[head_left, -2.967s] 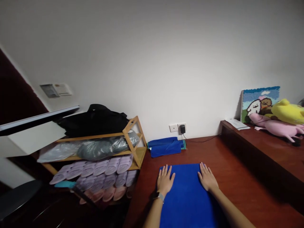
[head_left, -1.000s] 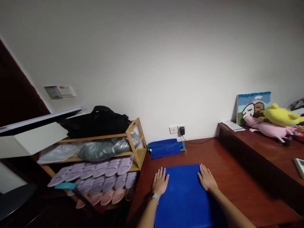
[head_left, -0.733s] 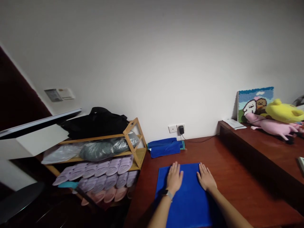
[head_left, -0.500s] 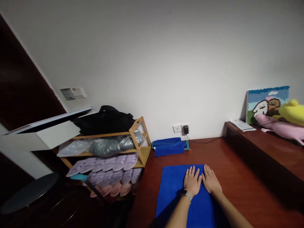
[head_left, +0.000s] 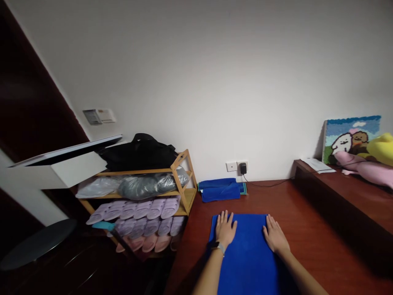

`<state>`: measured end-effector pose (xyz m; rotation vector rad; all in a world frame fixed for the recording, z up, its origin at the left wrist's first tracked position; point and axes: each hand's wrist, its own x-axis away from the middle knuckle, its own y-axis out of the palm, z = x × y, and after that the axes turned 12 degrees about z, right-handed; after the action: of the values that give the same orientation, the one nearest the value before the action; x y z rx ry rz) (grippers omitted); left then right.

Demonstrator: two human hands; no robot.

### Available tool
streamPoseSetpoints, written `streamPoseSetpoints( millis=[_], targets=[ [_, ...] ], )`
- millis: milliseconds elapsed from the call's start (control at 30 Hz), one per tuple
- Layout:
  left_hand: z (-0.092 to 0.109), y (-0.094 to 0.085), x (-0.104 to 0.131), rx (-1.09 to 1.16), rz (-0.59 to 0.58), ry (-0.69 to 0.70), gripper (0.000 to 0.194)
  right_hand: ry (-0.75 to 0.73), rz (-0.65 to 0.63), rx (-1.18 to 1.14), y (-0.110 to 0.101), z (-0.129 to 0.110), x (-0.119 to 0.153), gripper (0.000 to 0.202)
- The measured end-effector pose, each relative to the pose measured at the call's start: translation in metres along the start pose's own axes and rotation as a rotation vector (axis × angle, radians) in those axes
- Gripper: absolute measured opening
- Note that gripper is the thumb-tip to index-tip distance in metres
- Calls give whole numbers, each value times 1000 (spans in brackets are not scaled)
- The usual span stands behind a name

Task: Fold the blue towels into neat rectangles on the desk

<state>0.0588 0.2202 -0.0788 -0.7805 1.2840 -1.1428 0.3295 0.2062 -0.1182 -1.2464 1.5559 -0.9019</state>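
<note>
The left hand [head_left: 226,230] lay palm down on the blue cloth [head_left: 250,258], empty, its fingers straight and slightly parted, the tips at the far edge. The right hand [head_left: 276,235] was flat and empty too, its fingers closer together, lying along the right border near the far corner, with the thumb over the blue. The cloth stretched between the two hands and back toward the person, smooth on the red-brown table [head_left: 319,246]. A watch [head_left: 218,247] circled the left wrist; its screen was too small to read.

Straight beyond the left hand, near the wall, sat a blue bundle [head_left: 220,190] with teal edging. Past it, roughly between the two hands, a black plug [head_left: 243,168] sat in the socket [head_left: 232,166], its cord trailing off to the right.

Well to the right of the right hand, on a raised ledge [head_left: 350,196], lay papers [head_left: 317,164], any print on them too small to read, and a pink toy [head_left: 371,170] in front of a picture [head_left: 353,135] of two cartoon animals.

Left of the left hand stood a rack [head_left: 184,180] of slippers [head_left: 143,209], topped by a black bag [head_left: 141,153]. Above that, marks on a wall plate [head_left: 92,116] were blurred beyond reading.
</note>
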Motion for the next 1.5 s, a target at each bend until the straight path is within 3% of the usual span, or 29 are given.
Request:
streamPoseSetpoints(
  millis=[100,200,333,600,867,1167,1300,1400,1500],
  targets=[
    [-30,-7,0,-42,2,-76,63,-1,1,-3,0,0,0,78],
    [-41,-6,2,-31,4,-73,63,6,10,14,-3,0,0,76],
    [-41,0,2,-25,30,-70,63,-24,14,44,-9,-2,0,69],
    [-38,0,2,-20,48,-85,63,41,-132,125,-23,-11,-9,72],
    [-42,5,-1,-76,61,-69,62,28,-14,79,-7,-12,-3,73],
    [-41,3,-4,-131,15,-68,63,56,1,16,-12,-17,-5,76],
    [-45,-4,-10,-149,-65,-81,65,62,2,-13,-14,-18,-5,76],
    [-32,-10,-15,-164,-48,-47,66,63,13,-38,-16,-20,-5,76],
    [10,-5,-17,-89,26,101,65,56,15,-36,-17,-21,-5,76]
  ],
)
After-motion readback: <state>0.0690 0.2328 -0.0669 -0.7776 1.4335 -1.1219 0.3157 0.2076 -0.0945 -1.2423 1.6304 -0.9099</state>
